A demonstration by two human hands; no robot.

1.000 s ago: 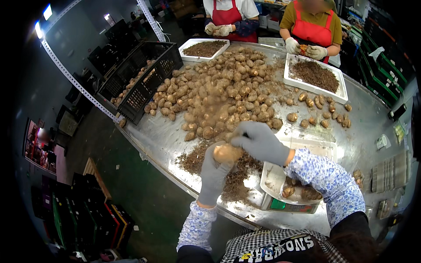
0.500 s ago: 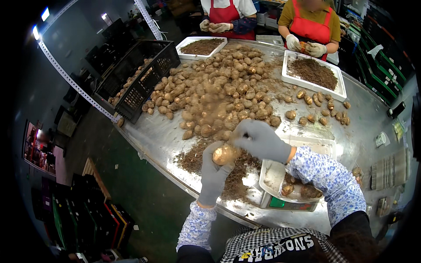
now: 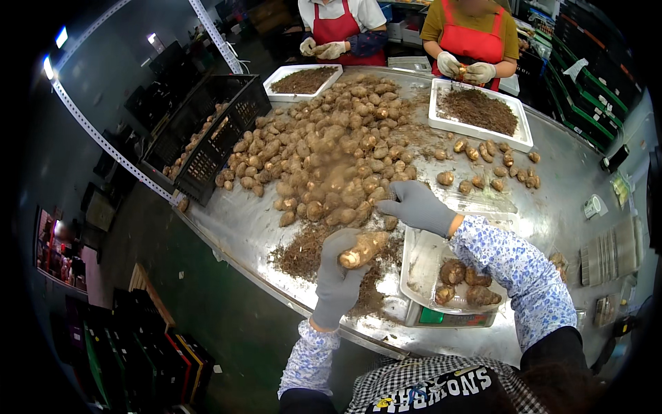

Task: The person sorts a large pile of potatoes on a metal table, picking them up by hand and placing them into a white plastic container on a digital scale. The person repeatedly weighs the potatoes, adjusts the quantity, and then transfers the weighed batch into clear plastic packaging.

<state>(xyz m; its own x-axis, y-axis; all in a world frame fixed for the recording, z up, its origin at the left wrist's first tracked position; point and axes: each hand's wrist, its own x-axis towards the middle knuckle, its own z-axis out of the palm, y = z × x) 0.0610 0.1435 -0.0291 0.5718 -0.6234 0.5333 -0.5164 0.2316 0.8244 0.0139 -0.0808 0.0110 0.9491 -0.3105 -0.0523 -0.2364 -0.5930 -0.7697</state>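
Note:
My left hand (image 3: 334,286), in a grey glove, is closed around an oblong brown taro (image 3: 365,250) with a pale end, above the table's front part. My right hand (image 3: 424,209), gloved alike, is at the near right edge of a big heap of taros (image 3: 345,148). Its thumb and fingers are apart, with nothing visibly held. Below my right forearm stands a weighing scale (image 3: 452,319) with a white pan (image 3: 412,276). Several taros (image 3: 453,272) lie in a clear plastic tray on that pan.
Loose brown soil (image 3: 300,255) lies on the metal table (image 3: 234,224). A black crate (image 3: 224,138) stands left, white soil trays (image 3: 527,141) at the back. Small taros (image 3: 479,183) lie to the right, near stacked clear trays (image 3: 610,255). Two people in red aprons (image 3: 469,48) work opposite.
My right hand has moved off the held taro to the heap's edge. The taro in my left hand now lies lengthwise, more exposed. The tray on the scale shows more fully.

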